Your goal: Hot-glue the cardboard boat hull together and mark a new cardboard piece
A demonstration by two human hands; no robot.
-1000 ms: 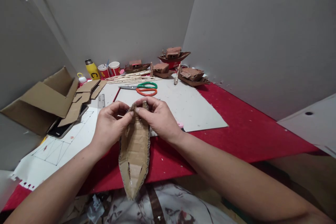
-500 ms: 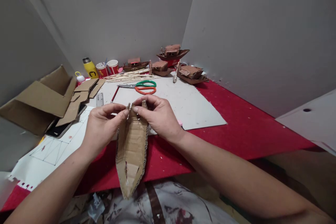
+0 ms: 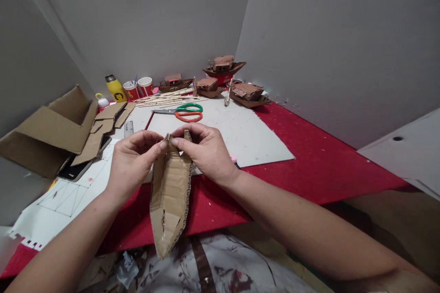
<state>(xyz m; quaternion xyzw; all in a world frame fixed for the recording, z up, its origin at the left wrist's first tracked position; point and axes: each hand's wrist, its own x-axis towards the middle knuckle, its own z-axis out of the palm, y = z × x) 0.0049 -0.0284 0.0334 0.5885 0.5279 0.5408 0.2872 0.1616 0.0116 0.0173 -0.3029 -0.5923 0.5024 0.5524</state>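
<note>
A cardboard boat hull hangs over the table's front edge, its pointed end toward me and its inside facing up. My left hand pinches the left flap at the hull's far end between thumb and fingers. With thumb and fingertips, my right hand grips the middle flap at that same end. The two flaps meet or nearly touch between my thumbs. A third strip of the far end stands apart on the right, beside my right fingers. My fingertips behind the cardboard are partly hidden.
Green-and-orange scissors lie on a grey board. Behind are thin wooden sticks, paper cups, a yellow bottle and several brown model boats. At left stand an open cardboard box, cardboard pieces and a drawing sheet.
My left hand has brought the left flap against or close to the middle flap, narrowing the gap between them. The view has shifted slightly.
</note>
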